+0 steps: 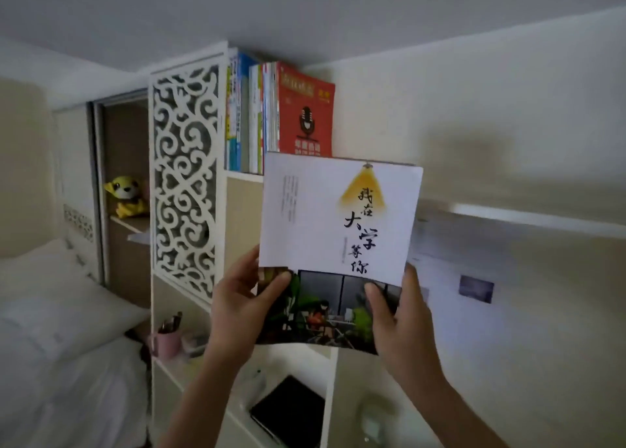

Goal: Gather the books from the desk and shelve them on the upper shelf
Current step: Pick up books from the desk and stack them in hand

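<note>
I hold a white book (338,217) upright in front of me, its cover showing black calligraphy, a yellow lamp cone and a photo strip along the bottom. My left hand (237,305) grips its lower left corner, thumb on the cover. My right hand (398,319) grips the lower right corner the same way. The book's top edge reaches the level of the upper shelf (244,176). On that shelf stand several books (250,115) in a row, the outermost a red book (305,115) with a microphone on its cover.
A white carved lattice panel (184,176) flanks the shelf on the left. A yellow plush toy (127,197) sits in a cabinet niche. Lower down are a pink cup (167,344) with pens and a black notebook (288,410). A bed (61,329) lies at left.
</note>
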`<state>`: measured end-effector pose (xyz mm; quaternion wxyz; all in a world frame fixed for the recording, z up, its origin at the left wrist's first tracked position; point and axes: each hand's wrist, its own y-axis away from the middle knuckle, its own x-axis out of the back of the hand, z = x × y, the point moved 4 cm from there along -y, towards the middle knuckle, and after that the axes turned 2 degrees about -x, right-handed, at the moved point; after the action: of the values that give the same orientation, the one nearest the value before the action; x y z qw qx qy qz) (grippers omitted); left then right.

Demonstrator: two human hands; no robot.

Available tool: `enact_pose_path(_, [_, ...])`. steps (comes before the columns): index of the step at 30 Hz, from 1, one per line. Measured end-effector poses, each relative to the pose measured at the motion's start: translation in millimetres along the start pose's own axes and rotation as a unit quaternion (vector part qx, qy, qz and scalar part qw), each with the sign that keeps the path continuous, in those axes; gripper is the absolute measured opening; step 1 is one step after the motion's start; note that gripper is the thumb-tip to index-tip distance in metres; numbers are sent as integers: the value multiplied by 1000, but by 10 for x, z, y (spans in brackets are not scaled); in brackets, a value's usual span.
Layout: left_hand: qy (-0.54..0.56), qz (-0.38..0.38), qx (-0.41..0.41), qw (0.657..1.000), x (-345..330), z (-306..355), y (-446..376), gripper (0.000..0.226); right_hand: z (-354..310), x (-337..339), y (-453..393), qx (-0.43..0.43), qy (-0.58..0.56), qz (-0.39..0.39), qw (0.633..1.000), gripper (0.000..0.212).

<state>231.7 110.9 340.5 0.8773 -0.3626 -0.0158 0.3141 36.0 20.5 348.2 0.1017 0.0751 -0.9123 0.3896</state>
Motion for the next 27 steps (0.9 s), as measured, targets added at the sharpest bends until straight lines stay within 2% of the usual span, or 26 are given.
enact_pose_path(4, [52, 26, -63, 996, -37, 662, -729, 46, -786, 53, -845, 107, 26, 17, 994, 31])
enact_pose_path(7, [74, 33, -86, 993, -238, 876, -1350, 47, -1062, 150, -1591, 120, 57, 16, 991, 29])
enact_pose_path(10, [79, 37, -93, 992, -482, 848, -1903, 51, -1011, 196, -2261, 83, 82, 4, 993, 32])
enact_pose_path(14, [1, 43, -103, 994, -769, 603, -2393, 46, -554, 61, -2941, -4, 82, -40, 996, 37])
enact_pose_path(18, [-63, 44, -105, 992, -856, 264, -2628, 43, -151, -192, -3279, -63, 56, -79, 993, 42])
enact_pose_path(20, [-63, 0, -85, 994, -811, 125, -2697, 44, 18, -287, -3423, -105, 25, -101, 989, 38])
enact_pose_path(23, [-82, -121, -62, 987, -672, 65, -2753, 49, 160, -424, -3639, -175, -36, -171, 969, 40])
enact_pose_path(24, [-108, -130, -64, 983, -608, 61, -2784, 48, 179, -467, -3696, -185, -43, -190, 963, 41])
enact_pose_path(27, [-216, -67, -95, 969, -434, 20, -2949, 47, 254, -653, -3908, -178, -25, -213, 960, 44])
